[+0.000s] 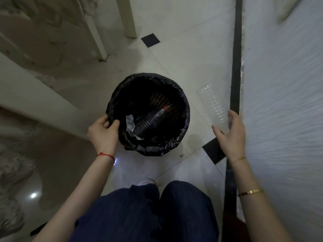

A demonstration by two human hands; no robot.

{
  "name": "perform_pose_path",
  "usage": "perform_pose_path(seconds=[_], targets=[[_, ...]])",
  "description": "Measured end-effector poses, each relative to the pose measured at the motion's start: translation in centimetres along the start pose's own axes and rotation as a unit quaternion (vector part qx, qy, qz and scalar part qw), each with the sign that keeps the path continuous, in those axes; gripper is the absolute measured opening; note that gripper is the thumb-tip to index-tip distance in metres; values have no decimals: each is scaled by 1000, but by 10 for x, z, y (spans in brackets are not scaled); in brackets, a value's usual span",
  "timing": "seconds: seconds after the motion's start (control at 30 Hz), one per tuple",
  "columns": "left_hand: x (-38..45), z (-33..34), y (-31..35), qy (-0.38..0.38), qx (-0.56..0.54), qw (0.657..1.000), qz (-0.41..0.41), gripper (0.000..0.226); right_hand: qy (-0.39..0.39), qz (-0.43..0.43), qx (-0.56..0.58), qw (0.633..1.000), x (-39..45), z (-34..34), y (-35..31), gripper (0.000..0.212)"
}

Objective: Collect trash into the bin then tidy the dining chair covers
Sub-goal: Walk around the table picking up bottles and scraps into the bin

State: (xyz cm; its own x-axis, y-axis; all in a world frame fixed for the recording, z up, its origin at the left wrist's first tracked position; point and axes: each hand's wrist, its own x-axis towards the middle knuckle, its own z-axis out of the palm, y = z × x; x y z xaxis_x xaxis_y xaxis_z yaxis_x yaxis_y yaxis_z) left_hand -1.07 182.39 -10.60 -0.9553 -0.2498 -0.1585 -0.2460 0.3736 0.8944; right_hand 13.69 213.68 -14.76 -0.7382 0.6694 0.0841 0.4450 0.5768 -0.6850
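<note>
A round bin (181, 135) lined with a black bag stands on the tiled floor in the middle of the head view. Inside it lie a clear plastic bottle with a red cap (150, 119) and crumpled white paper (129, 121). My left hand (103, 131) pinches the bag's rim at the bin's left edge. To the right of the bin, my right hand (230, 131) holds the near end of a second clear ribbed bottle (213, 103), which points away from me above the floor.
A white textured wall (283, 102) with a dark baseboard strip (236, 67) runs along the right. White furniture legs (127, 16) and pale draped fabric (35, 32) fill the upper left. My dark trouser legs (145, 215) are at the bottom centre.
</note>
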Motion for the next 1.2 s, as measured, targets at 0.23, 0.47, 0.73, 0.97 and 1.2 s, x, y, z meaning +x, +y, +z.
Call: perform_pose_path(seconds=[0.23,0.47,0.73,0.97,1.2], targets=[[-12,8,18,-16,46,998,36,28,-165,-181,-42,969,17,-24,-86,71],[-26,11,27,-37,60,996,50,28,-285,-287,-237,883,23,20,-110,75],[-33,8,23,-33,58,997,45,28,-320,-305,-252,861,16,57,-102,77],[-34,-9,12,-9,56,998,9,33,-152,-323,-49,933,8,37,-95,46],[-37,-33,0,19,62,998,0,36,-61,-158,10,985,-25,21,-46,42]])
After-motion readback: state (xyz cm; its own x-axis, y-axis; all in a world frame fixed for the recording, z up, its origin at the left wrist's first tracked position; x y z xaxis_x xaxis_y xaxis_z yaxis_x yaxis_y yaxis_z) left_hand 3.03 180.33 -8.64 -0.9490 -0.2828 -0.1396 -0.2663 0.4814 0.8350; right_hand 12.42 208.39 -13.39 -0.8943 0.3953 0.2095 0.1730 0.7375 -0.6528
